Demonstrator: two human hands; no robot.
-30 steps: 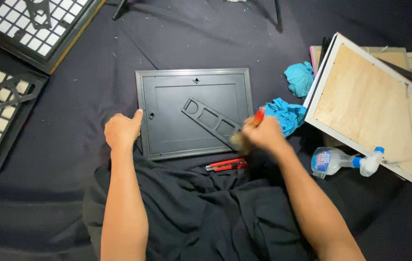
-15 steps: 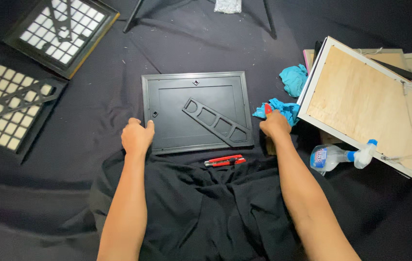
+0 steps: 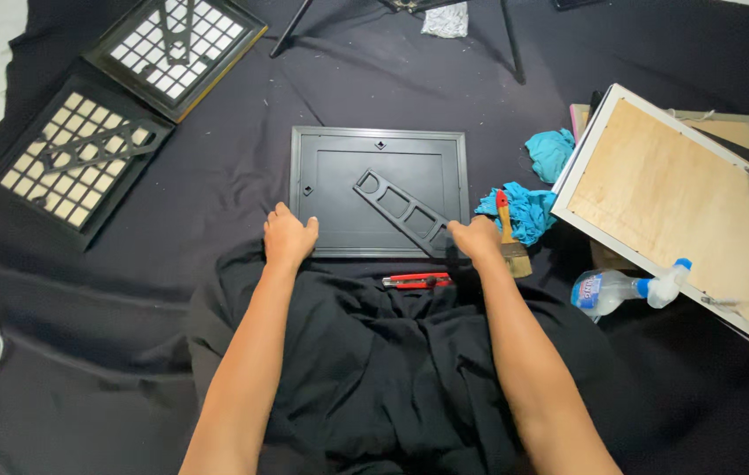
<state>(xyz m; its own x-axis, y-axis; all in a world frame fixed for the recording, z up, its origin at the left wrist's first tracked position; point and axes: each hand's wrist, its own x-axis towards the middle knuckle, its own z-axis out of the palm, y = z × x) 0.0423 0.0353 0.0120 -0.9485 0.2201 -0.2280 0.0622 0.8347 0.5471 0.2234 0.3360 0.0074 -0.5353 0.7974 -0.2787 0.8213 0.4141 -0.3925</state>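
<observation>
A black picture frame [image 3: 379,189] lies face down on the dark cloth, its stand leg [image 3: 401,211] folded flat across the back. My left hand [image 3: 289,236] grips the frame's near left corner. My right hand [image 3: 477,239] grips the near right corner. A paintbrush [image 3: 510,242] with a red handle lies just right of my right hand, resting against a crumpled blue rag [image 3: 528,211]. A red utility knife [image 3: 416,281] lies on the black fabric just below the frame's near edge.
Two grid-patterned frames [image 3: 84,158] [image 3: 176,48] lie at the far left. A white frame with a wooden back [image 3: 686,207] leans on a stack at the right, with a spray bottle [image 3: 625,288] below it. A second blue rag [image 3: 550,151] and tripod legs [image 3: 515,44] are farther back.
My right hand brushed the frame's back, then laid the paintbrush down by the blue rag and moved to the frame's near right corner. My left hand stayed at the near left corner.
</observation>
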